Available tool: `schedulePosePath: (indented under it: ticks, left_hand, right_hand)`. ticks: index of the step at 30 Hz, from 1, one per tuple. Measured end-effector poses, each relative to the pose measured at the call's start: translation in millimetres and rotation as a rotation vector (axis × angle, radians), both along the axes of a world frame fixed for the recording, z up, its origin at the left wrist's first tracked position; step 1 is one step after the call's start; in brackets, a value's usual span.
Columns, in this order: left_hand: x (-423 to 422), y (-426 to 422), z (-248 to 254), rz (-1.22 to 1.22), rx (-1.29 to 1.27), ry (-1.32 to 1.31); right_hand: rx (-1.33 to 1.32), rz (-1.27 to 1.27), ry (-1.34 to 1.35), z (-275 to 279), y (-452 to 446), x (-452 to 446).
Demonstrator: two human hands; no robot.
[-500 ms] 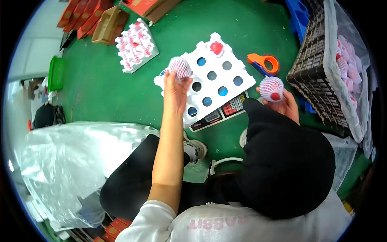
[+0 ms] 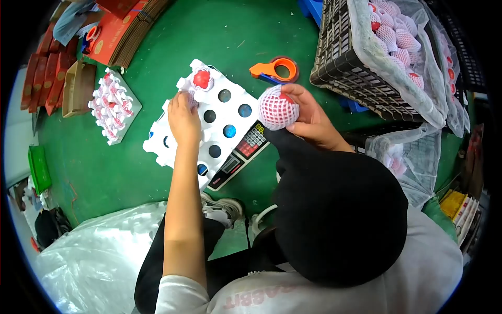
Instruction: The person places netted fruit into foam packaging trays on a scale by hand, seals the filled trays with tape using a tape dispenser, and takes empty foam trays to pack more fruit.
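Note:
My left hand (image 2: pixel 184 119) is closed over a fruit in a foam net (image 2: pixel 193 100), at a hole of the white foam tray (image 2: pixel 222 113). Most of that fruit is hidden by the fingers, so I cannot tell how deep it sits. Just behind it, a red fruit in its net (image 2: pixel 202 79) rests in another hole, and several holes nearby show dark or blue beneath. The tray lies on a digital scale (image 2: pixel 230 165). To the right of the tray, my right hand (image 2: pixel 315 123) is closed around a red round fruit in a white foam net (image 2: pixel 278 109).
An orange tape dispenser (image 2: pixel 274 69) lies beyond the right hand. A black crate (image 2: pixel 340 65), lined with plastic, holds netted fruit (image 2: pixel 396 42) at the right. A filled foam tray (image 2: pixel 111 107) stands left on the green floor. Red cartons (image 2: pixel 117 34) lie at the back left.
My left hand has brought its fruit down to a tray hole near the netted fruit. My right hand has lifted its fruit closer to me. The view has swung right.

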State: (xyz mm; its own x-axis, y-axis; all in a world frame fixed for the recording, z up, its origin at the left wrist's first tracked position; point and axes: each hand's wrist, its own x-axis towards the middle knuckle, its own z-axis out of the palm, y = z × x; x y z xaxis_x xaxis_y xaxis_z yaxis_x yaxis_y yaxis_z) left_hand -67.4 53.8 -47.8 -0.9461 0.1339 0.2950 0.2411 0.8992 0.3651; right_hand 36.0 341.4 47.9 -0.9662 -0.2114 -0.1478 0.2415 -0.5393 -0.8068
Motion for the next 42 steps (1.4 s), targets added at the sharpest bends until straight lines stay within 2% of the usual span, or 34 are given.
schedulePosePath:
  ticks: [4,6,7,8,9,10,12,15,18,20,22,26,32,36,37,40,42]
  left_hand:
    - [14.6,4.0,30.3,0.007,0.135,-0.089]
    - [31.3,31.2,69.9,-0.080,0.300,0.046]
    - [40.6,42.1,80.1,-0.093,0.458,-0.104]
    - [53.2,57.3,91.7,-0.102,0.870,-0.460]
    - [63.6,78.0,112.7,-0.253,1.289,-0.677]
    - [77.2,96.0,125.1,-0.311,1.444,-0.800]
    - [89.5,115.1,128.7,-0.329,1.468,-0.808]
    - [93.8,114.4,118.9,-0.290,1.845,-0.928]
    - [93.5,106.1,109.5,-0.364,2.188,-1.256]
    - [96.8,106.3,105.5,-0.319,2.417,-1.229]
    - [93.0,104.3,107.0,-0.248,2.491,-1.235]
    - [95.3,98.7,114.1,-0.063,2.449,-1.142]
    - [94.1,81.6,88.8,-0.364,2.597,-1.266]
    - [96.1,80.7,111.7,-0.031,2.553,-1.161]
    - [96.9,78.5,107.0,-0.051,2.674,-1.182]
    - [93.9,71.1,101.3,-0.056,2.708,-1.244]
    - [91.8,68.6,98.4,0.026,2.561,-1.243]
  right_hand:
    - [0.391,-0.181,0.278,5.7,0.6,-4.1]
    - [0.554,-0.221,0.443,6.2,3.4,-8.1]
    - [0.640,-0.223,0.494,10.6,4.5,-10.1]
    - [0.728,-0.224,0.542,15.5,5.3,-12.2]
    - [0.819,-0.209,0.579,23.1,6.1,-14.6]
    - [0.909,-0.192,0.614,30.9,6.8,-16.2]
    - [0.965,-0.213,0.721,37.3,10.8,-15.5]
    - [0.755,-0.159,0.640,38.6,18.8,-12.5]
    - [0.562,-0.190,0.479,33.3,15.5,-5.6]
    - [0.433,-0.189,0.323,26.6,12.8,-1.4]
    - [0.306,-0.155,0.173,13.8,14.3,1.8]
    - [0.306,-0.120,0.118,10.7,14.0,5.5]
    - [0.359,-0.067,0.127,9.9,13.8,4.5]
    - [0.380,-0.051,0.098,7.6,12.7,4.1]
    - [0.381,-0.048,0.084,6.8,12.2,4.5]
    - [0.391,-0.054,0.019,3.4,11.5,3.9]
    - [0.396,-0.062,-0.017,-1.3,11.2,4.8]
